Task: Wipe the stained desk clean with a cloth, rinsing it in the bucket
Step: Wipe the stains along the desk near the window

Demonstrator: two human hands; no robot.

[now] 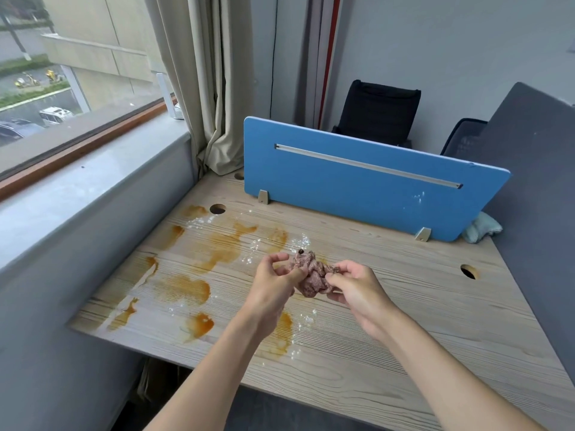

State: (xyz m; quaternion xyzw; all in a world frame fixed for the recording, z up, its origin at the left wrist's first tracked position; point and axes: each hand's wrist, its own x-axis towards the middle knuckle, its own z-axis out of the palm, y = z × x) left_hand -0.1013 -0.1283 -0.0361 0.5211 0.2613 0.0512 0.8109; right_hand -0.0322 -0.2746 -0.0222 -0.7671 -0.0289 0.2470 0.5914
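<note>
Hands pinch a crumpled cloth [311, 275] from either side, left [273, 284] and right [354, 290], above the stained desk [389, 306].

Behind the blue partition panel [367, 178], the black chair [378, 112] is hidden below its backrest. At the panel's right end, a teal bundle [483, 230] is partly concealed. In front of the panel, the left hand [273, 283] and right hand [356, 286] cover parts of the cloth [311, 278]; the left forearm [217, 362] overlaps one stain [286, 325].
</note>
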